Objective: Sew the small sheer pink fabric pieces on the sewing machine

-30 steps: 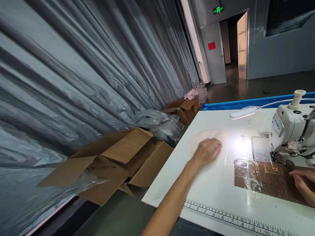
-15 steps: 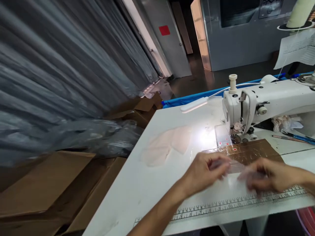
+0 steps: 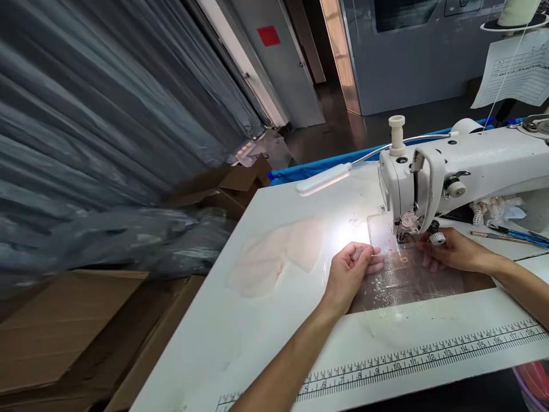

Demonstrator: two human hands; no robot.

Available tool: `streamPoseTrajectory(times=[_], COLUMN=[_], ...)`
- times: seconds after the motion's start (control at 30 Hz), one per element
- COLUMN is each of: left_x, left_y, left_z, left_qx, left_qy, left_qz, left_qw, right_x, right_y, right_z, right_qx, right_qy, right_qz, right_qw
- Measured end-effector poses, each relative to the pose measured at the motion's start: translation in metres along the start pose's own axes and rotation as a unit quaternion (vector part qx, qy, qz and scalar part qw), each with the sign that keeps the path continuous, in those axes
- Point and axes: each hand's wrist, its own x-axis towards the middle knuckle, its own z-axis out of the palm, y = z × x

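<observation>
My left hand (image 3: 349,269) is closed, thumb and fingertips pinching the left edge of a sheer, pale piece of fabric (image 3: 398,286). The fabric lies over the brown, shiny covered patch (image 3: 478,281) in front of the needle. My right hand (image 3: 457,250) grips the sheer fabric's right side, close beside the presser foot (image 3: 403,237); its fingertips are partly hidden behind the fabric. Above both hands stands the white sewing machine head (image 3: 397,189). Small red marks show near the needle plate.
Pale sheer cut pieces (image 3: 274,254) lie on the white table (image 3: 240,349) to the left. A lamp (image 3: 323,179) shines beside the machine. A printed ruler (image 3: 394,366) runs along the front edge. Cardboard boxes (image 3: 72,332) stand at left; pens (image 3: 514,234) lie at right.
Both hands have moved up toward the needle with the sheer fabric, which is now spread flat over the brown patch. The view has shifted slightly.
</observation>
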Motion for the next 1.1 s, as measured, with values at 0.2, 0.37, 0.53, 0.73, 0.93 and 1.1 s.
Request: streamPoseTrajectory(times=[0.2, 0.37, 0.53, 0.73, 0.93, 1.1], left_x=[-0.001, 0.002, 0.003, 0.004, -0.004, -0.012], left_y=[0.004, 0.006, 0.001, 0.002, 0.003, 0.003], left_z=[-0.001, -0.003, -0.002, -0.012, -0.012, -0.009], left_qx=[-0.136, -0.209, -0.169, 0.09, 0.429, 0.475], left_qy=[0.002, -0.014, 0.004, 0.035, -0.193, -0.282], left_qz=[-0.041, -0.054, -0.057, 0.092, 0.293, 0.261], left_qw=[0.99, 0.976, 0.984, 0.991, 0.833, 0.792], right_x=[0.007, 0.007, 0.008, 0.0, -0.006, -0.008], right_y=[0.013, 0.011, 0.013, 0.006, -0.004, 0.004], right_z=[0.004, 0.007, 0.01, 0.003, -0.006, -0.013], right_qx=[0.055, 0.058, 0.024, -0.131, -0.337, -0.291], right_qy=[0.06, 0.082, 0.094, 0.103, 0.074, 0.1], right_qz=[0.002, 0.002, -0.021, -0.049, -0.05, -0.09], right_qw=[0.997, 0.995, 0.995, 0.985, 0.937, 0.947])
